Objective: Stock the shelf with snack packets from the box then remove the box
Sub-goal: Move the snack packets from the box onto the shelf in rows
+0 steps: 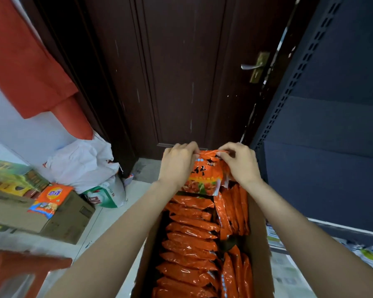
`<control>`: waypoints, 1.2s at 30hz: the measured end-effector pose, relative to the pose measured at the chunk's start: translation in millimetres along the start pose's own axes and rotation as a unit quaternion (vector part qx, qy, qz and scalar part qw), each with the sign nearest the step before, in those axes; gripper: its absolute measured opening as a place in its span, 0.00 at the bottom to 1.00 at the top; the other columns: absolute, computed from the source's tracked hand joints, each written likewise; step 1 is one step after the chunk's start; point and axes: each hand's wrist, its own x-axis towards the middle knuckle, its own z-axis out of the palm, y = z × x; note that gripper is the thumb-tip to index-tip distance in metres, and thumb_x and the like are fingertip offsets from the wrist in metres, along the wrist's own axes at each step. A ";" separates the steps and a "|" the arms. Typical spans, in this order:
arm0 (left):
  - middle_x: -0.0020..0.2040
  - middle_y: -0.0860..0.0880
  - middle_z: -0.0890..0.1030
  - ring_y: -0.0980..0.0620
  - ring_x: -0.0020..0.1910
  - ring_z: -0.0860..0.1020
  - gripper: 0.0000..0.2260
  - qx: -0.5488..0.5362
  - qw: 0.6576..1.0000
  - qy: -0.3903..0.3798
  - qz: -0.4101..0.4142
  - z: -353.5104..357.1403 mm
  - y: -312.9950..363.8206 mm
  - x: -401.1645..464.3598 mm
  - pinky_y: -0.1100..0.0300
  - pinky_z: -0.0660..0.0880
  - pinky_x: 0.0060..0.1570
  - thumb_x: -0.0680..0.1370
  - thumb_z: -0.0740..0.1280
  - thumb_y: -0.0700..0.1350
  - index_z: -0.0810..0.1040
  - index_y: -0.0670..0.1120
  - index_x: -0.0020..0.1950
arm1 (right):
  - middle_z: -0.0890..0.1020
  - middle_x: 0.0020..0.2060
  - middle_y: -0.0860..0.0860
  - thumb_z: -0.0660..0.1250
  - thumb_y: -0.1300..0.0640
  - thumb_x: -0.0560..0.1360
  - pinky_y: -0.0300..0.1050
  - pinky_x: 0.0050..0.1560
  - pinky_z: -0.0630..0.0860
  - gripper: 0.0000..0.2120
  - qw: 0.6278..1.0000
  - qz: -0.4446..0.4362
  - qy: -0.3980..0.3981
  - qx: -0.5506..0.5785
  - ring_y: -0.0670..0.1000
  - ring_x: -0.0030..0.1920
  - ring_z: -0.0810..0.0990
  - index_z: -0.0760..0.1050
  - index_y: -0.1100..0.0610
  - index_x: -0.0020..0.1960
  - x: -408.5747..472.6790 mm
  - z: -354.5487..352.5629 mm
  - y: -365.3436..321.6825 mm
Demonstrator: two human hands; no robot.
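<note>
Step in hand: picking. Left hand and right hand pinch one snack packet above the full box, at 6 o'clock. Next move: carry it to the shelf, 3 o'clock.

Snack packets: glossy orange plastic film, crinkled, with bright highlights.
Box: matt brown corrugated cardboard.
Door: dark brown wood, semi-gloss, paneled, scuffed with pale marks.
Door handle: shiny silver metal lever on a brass-coloured metal plate.
Shelf unit: matt dark blue painted metal, upright perforated with slots.
Sack: white woven plastic, dull.
Red cloth: matt fabric.
Closed carton: matt brown cardboard.
Floor: smooth pale tile.
</note>
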 end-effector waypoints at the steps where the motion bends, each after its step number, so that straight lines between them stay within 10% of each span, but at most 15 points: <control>1: 0.48 0.50 0.81 0.48 0.51 0.76 0.05 -0.005 1.000 0.012 0.011 -9.8 5.3 0.1 0.52 0.69 0.55 0.80 0.61 0.45 0.75 0.48 0.52 | 0.81 0.47 0.51 0.67 0.55 0.75 0.40 0.53 0.70 0.06 1.000 -0.008 0.008 0.002 0.48 0.51 0.77 0.81 0.53 0.49 -2.0 -8.9 -7.2; 19: 0.55 0.50 0.81 0.52 0.57 0.75 0.11 -0.105 0.979 0.026 0.172 4.2 273.1 30.0 0.54 0.72 0.58 0.79 0.62 0.46 0.78 0.50 0.61 | 0.82 0.46 0.45 0.67 0.58 0.75 0.41 0.54 0.75 0.07 0.977 0.008 0.211 0.038 0.44 0.50 0.79 0.81 0.54 0.50 -83.2 -262.7 81.7; 36: 0.43 0.56 0.82 0.56 0.46 0.79 0.03 -0.170 0.978 -0.068 0.097 169.4 498.8 75.5 0.56 0.77 0.44 0.78 0.66 0.46 0.79 0.53 0.47 | 0.82 0.42 0.45 0.69 0.62 0.73 0.33 0.47 0.74 0.06 0.981 0.053 0.186 0.023 0.42 0.43 0.79 0.83 0.57 0.48 -82.7 -437.7 294.2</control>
